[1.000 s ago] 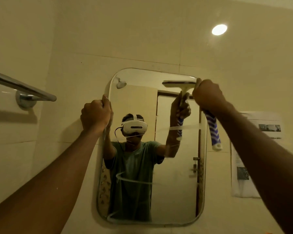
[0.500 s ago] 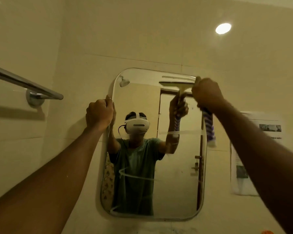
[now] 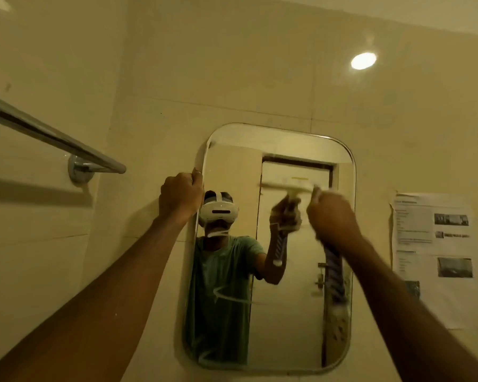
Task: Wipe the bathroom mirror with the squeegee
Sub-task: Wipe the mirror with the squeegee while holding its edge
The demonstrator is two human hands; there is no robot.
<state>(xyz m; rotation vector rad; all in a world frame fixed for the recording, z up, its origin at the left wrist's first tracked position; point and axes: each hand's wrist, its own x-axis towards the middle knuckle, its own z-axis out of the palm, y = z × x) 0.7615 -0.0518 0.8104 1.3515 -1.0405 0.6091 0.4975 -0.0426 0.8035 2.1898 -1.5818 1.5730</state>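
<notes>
A rounded rectangular mirror (image 3: 293, 312) hangs on the tiled wall. My left hand (image 3: 180, 198) grips its upper left edge. My right hand (image 3: 332, 216) is closed around the squeegee (image 3: 289, 186), whose pale blade lies flat against the glass in the upper right part of the mirror. Its blue and white striped handle (image 3: 334, 271) hangs below my fist, blurred by motion. White foam streaks (image 3: 226, 297) cross the middle and lower glass. The reflection shows a person wearing a white headset and a green shirt.
A chrome towel bar (image 3: 53, 140) juts from the left wall near my left arm. Printed paper sheets (image 3: 432, 255) are taped to the wall to the right of the mirror. A round ceiling light (image 3: 363, 61) glows above.
My right hand has drawn the squeegee down from the mirror's top edge to about a quarter of the way down the glass. My left hand has kept its grip on the edge.
</notes>
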